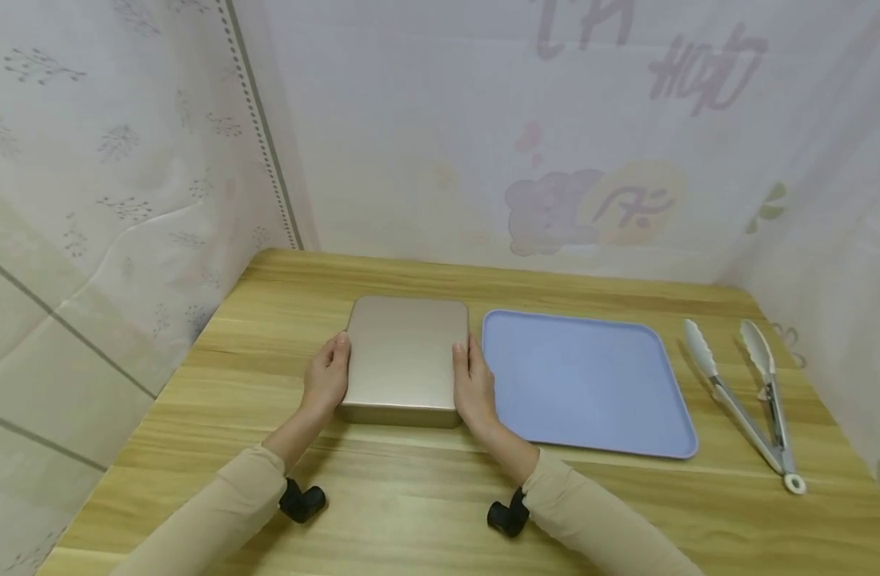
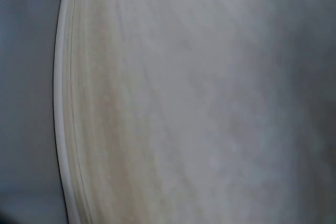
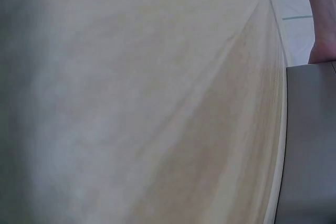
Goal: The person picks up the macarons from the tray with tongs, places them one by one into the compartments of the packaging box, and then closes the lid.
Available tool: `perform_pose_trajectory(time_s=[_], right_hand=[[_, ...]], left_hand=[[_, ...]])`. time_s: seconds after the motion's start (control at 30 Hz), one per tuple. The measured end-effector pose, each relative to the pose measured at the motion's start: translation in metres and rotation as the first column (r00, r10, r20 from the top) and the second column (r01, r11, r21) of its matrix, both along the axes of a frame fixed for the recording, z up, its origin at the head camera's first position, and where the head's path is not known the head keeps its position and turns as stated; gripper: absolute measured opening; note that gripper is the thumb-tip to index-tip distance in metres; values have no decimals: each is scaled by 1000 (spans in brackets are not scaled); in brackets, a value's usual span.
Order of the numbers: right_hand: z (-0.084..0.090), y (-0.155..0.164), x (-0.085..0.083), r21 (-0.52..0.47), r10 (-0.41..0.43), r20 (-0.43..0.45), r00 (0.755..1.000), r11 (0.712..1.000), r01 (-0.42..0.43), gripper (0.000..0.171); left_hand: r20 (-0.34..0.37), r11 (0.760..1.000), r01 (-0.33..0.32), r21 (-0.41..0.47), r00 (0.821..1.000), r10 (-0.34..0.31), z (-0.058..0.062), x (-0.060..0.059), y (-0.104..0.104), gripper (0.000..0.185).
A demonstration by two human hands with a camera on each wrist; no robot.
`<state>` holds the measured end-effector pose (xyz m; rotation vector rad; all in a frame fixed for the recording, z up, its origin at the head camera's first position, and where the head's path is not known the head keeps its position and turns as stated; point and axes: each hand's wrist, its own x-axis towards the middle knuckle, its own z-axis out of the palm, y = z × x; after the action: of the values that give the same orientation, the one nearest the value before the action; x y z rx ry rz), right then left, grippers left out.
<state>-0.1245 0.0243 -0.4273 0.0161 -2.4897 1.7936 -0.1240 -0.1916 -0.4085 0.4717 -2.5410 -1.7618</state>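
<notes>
A square, gold-coloured metal tin (image 1: pixel 409 352) with rounded corners and a smooth top sits at the middle of the wooden table, between two hands. The left hand (image 1: pixel 328 374) grips its left side, thumb up by the top edge. On the opposite side the right hand (image 1: pixel 476 388) holds it, its thumb lying over the top edge. The undersides of both hands' fingers are hidden. In the left wrist view the tin's side (image 2: pixel 29 103) fills the left margin; the right wrist view shows its side (image 3: pixel 310 145) at the right.
A blue rectangular tray (image 1: pixel 587 384) lies just right of the tin. Metal tongs with pale tips (image 1: pixel 753 416) lie spread at the table's right. Printed cloth hangs behind and beside the wooden table (image 1: pixel 404 512). Black wrist devices (image 1: pixel 303 502) are worn on both sleeves.
</notes>
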Motion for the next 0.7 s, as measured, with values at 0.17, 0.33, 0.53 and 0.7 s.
perform_pose_trajectory(time_s=[0.17,0.33,0.53,0.7], right_hand=[[0,-1,1,20,-18,-58,998,1000,19,56],[0,-1,1,27,-33,-78,996,999,35,54],[0,-1,0,20,-42,-97,994,999,44,53],[-2,-1,0,13,-34,-71,997,999,35,56]], left_hand=[[1,1000,-4,22,1000,4,-1,-2,0,56],[-3,1000,-5,13,1000,5,1,-3,0,53],[-8,1000,-28,-3,1000,28,2,-4,1,50],[-12,1000,-25,-19,1000,24,-1,-2,1,49]])
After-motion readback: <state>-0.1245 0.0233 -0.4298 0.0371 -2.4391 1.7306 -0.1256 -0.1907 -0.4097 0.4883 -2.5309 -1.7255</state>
